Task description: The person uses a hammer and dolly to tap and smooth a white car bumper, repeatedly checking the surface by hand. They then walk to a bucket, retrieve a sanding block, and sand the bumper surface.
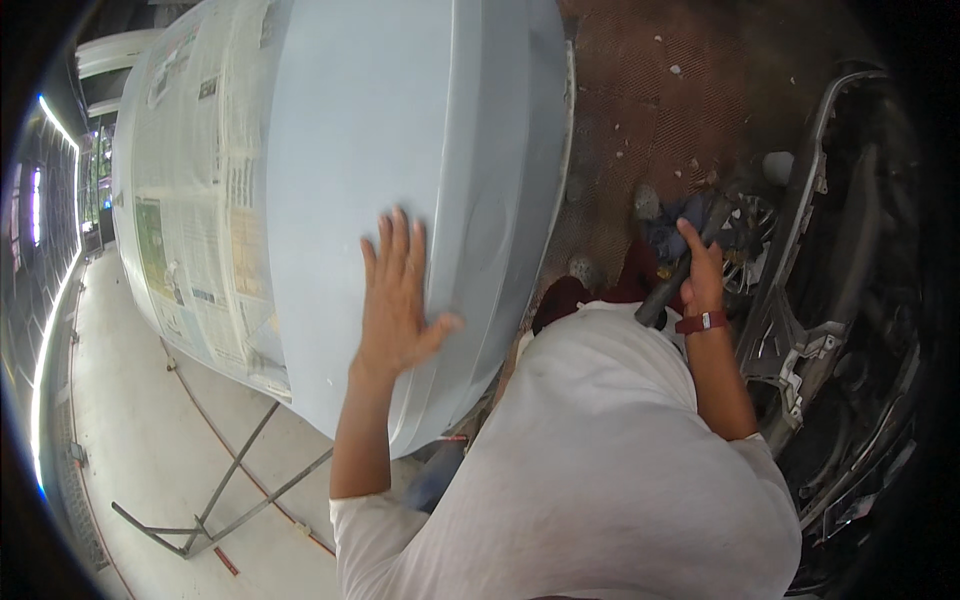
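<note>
At ten, masking is on; nine, left hand spreads flat on panel; three, right hand grips tube; remainder unclear.

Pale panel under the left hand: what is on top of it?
Newspaper sheets cover the left part of the pale panel; the left hand is spread over its bare part. The surface beneath both is hidden.

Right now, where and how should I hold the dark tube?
Probably the upper part of the dark tube, from the right, where your right hand is. It looks slim and slants away from your shirt, so a wrapped grip should suit; its far end is unclear.
</note>
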The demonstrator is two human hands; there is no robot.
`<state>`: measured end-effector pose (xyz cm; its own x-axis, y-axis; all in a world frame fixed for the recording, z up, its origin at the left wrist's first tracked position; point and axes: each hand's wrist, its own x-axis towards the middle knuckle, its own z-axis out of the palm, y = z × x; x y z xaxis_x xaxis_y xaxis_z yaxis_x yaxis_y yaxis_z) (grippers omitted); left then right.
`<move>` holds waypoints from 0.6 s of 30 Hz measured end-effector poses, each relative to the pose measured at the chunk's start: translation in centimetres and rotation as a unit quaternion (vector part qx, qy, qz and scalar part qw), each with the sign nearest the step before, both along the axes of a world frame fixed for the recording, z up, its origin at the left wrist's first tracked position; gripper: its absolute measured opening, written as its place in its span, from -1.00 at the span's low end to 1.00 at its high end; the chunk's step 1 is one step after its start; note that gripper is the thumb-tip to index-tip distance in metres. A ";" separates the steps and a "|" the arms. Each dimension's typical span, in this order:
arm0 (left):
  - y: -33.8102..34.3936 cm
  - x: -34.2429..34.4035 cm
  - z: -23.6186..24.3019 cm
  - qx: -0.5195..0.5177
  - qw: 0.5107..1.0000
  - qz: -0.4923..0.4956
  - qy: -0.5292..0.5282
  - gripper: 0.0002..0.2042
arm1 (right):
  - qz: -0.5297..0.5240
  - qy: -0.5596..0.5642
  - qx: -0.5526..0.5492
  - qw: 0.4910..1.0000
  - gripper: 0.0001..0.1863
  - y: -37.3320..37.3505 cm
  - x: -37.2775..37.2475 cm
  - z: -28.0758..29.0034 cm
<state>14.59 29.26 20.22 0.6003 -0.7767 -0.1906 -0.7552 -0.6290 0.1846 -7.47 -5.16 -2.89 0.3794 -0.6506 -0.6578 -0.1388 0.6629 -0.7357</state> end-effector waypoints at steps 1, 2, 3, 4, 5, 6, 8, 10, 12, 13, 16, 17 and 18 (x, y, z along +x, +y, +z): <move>0.6 -1.1 0.1 -0.003 1.000 -0.003 0.008 0.21 | -0.007 0.007 -0.006 1.000 -0.43 -0.2 -0.2 -0.2; 1.3 -2.2 0.3 -0.007 1.000 -0.006 0.016 0.20 | -0.015 0.013 -0.014 1.000 -0.42 -0.5 -0.3 -0.5; 1.4 -2.6 0.3 -0.015 1.000 -0.010 0.025 0.19 | -0.018 0.018 -0.013 1.000 -0.41 -0.9 -0.5 -1.2; 0.8 -2.4 0.6 -0.012 1.000 -0.001 0.025 0.18 | -0.020 0.025 -0.008 0.999 -0.39 -1.2 -0.7 -1.8; 0.1 -1.9 1.0 -0.009 1.000 0.007 0.026 0.18 | -0.024 0.032 -0.004 0.999 -0.38 -1.9 -1.0 -2.3; -0.4 -1.7 1.1 -0.004 0.999 0.024 0.027 0.17 | -0.021 0.014 0.013 1.000 -0.34 -2.2 -0.2 -0.2; -3.2 1.1 1.1 -0.016 0.999 0.030 0.017 0.13 | -0.026 0.049 0.021 0.998 -0.32 -3.1 0.6 1.3; -7.0 5.3 0.8 -0.022 0.999 0.029 0.000 0.10 | -0.027 0.024 0.026 0.999 -0.31 -4.5 0.9 1.0; -11.1 9.9 0.3 -0.026 0.999 0.020 -0.025 0.08 | -0.024 0.035 0.037 0.998 -0.33 -5.8 1.0 -0.4; -13.3 12.3 -0.2 -0.020 0.999 0.020 -0.045 0.05 | -0.025 0.042 0.040 0.998 -0.34 -6.6 1.1 -0.7; -18.5 18.5 -1.2 0.004 0.995 0.039 -0.094 -0.01 | -0.039 -0.004 0.051 0.998 -0.39 -8.7 2.4 0.6; -20.2 20.4 -1.5 0.009 0.994 0.048 -0.101 -0.02 | -0.035 -0.012 0.056 0.998 -0.39 -9.5 2.7 0.7; -21.8 22.3 -1.8 0.015 0.993 0.056 -0.108 -0.03 | -0.032 -0.019 0.060 0.998 -0.39 -10.4 2.8 0.9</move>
